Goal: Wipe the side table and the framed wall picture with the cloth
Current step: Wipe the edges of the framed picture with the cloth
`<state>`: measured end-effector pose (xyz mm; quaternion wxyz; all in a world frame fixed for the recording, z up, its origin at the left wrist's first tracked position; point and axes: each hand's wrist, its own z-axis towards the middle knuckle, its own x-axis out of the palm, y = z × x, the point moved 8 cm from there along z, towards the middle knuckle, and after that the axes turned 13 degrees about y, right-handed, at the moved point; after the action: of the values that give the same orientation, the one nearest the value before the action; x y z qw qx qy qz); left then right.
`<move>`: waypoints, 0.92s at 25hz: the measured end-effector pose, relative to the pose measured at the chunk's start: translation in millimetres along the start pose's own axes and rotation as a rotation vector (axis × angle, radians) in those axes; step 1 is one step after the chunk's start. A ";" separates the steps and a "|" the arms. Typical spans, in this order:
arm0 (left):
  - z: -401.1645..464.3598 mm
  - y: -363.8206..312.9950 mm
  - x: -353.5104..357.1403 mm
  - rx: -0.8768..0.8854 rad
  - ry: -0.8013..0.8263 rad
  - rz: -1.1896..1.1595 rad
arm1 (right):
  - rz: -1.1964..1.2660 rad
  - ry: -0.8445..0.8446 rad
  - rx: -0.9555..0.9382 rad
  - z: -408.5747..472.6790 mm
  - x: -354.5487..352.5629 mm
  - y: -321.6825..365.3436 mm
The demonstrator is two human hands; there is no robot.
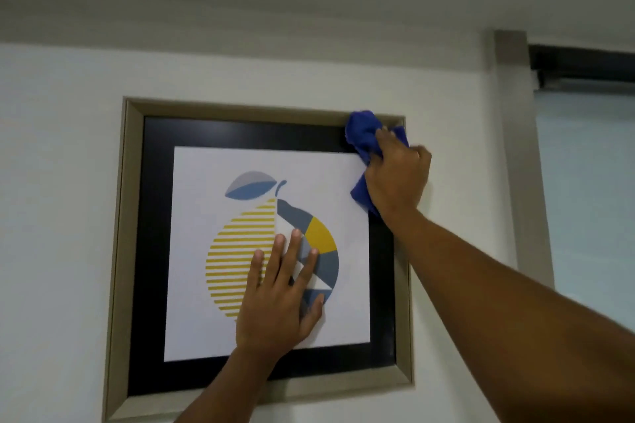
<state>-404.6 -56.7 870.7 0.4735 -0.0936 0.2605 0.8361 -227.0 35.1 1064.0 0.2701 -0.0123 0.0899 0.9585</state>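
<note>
Head view
Framed picture (132,251): hung flat on a white wall (58,182), near square, slightly taller than wide, top edge tilted a little down to the right in this wide-angle view; beige frame, black mat, white print with a striped yellow and blue fruit.
Cloth (360,134): blue, bunched, pressed at the upper right corner of the picture, overlapping the top rail and the black mat; a lower fold hangs beside the print's right edge.
Right hand (398,178): closed around the cloth, fingers curled over it, arm reaching up from the lower right.
Left hand (278,306): flat and open, fingers spread, palm against the lower middle of the print, holding nothing.
Edges: bare wall left of and above the frame; a grey vertical trim (519,148) close beside the right rail, a pale window pane (591,182) beyond it.
Side table: outside this view.
</note>
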 end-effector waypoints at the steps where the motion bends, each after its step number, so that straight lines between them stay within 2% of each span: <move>1: 0.6 0.9 3.1 -0.002 -0.012 0.007 | 0.085 -0.068 0.018 -2.9 -4.6 -3.5; 3: -0.9 1.5 6.0 -0.010 -0.022 0.024 | 0.119 -0.064 0.029 -43.1 2.4 -14.0; 7: 1.3 -1.4 -6.2 -0.019 -0.034 0.021 | 0.097 0.026 0.035 -187.0 21.9 -37.5; 10: -0.8 -3.5 -4.5 -0.018 0.013 0.029 | 0.057 0.214 0.050 -266.1 34.9 -37.8; 13: -0.8 -2.2 -0.6 -0.033 0.043 0.014 | -0.032 0.478 0.036 -283.4 57.7 -40.0; 14: -3.5 -2.8 1.7 -0.037 0.045 0.019 | -0.059 0.537 0.026 -283.5 60.7 -40.3; 16: -6.7 -6.4 3.5 -0.033 0.065 0.036 | -0.055 0.542 0.006 -270.6 58.8 -41.9; 19: -7.4 -7.2 -0.1 -0.030 0.083 0.027 | -0.047 0.434 -0.056 -202.1 45.9 -32.6; 23: -8.0 -5.5 3.5 -0.024 0.089 0.027 | -0.189 0.270 -0.051 -59.3 31.3 -21.8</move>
<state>-402.6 -56.0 860.7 0.4490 -0.1329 0.2728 0.8405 -243.8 58.8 999.9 0.3444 -0.1560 0.0995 0.9204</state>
